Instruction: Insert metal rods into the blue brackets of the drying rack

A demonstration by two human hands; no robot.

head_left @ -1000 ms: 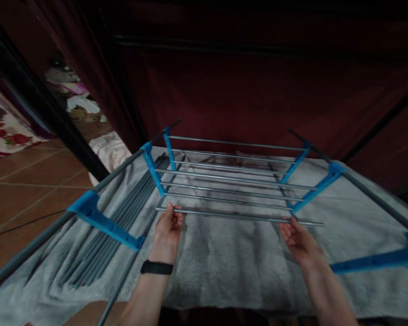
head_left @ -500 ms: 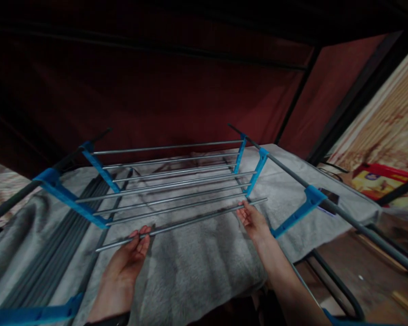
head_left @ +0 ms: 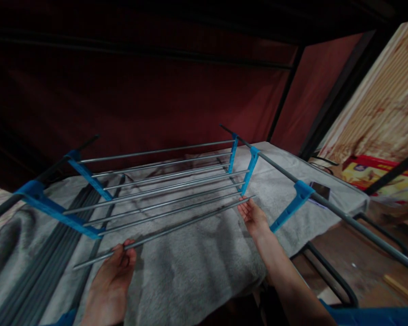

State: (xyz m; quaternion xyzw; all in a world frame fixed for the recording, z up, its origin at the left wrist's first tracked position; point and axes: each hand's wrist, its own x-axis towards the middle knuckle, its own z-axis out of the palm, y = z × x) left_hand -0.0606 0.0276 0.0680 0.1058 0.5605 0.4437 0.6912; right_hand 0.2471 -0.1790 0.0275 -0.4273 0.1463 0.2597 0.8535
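A thin grey metal rod [head_left: 183, 225] slants across in front of me, held in both hands. Near its lower left end my left hand [head_left: 117, 267] is closed round it. My right hand [head_left: 253, 216] pinches it close to the far right end. Just beyond lies a rack of several metal rods [head_left: 163, 192] fixed between blue plastic brackets [head_left: 59, 211] on both sides. The rod's right end is close to a blue bracket [head_left: 250, 168]; its left end is apart from the brackets. Another blue bracket [head_left: 294, 206] on the right side tube carries no rod.
Grey tubes [head_left: 47, 258] lie bundled at left on the grey blanket [head_left: 193, 262]. A long side tube [head_left: 282, 170] runs down the right. A phone [head_left: 319, 192] lies on the blanket, and a red and yellow box [head_left: 377, 176] stands beyond. Dark red fabric [head_left: 156, 99] hangs behind.
The rod's left end has moved left and down towards me with my left hand. My right hand still pinches the right end. The view has shifted slightly to the right.
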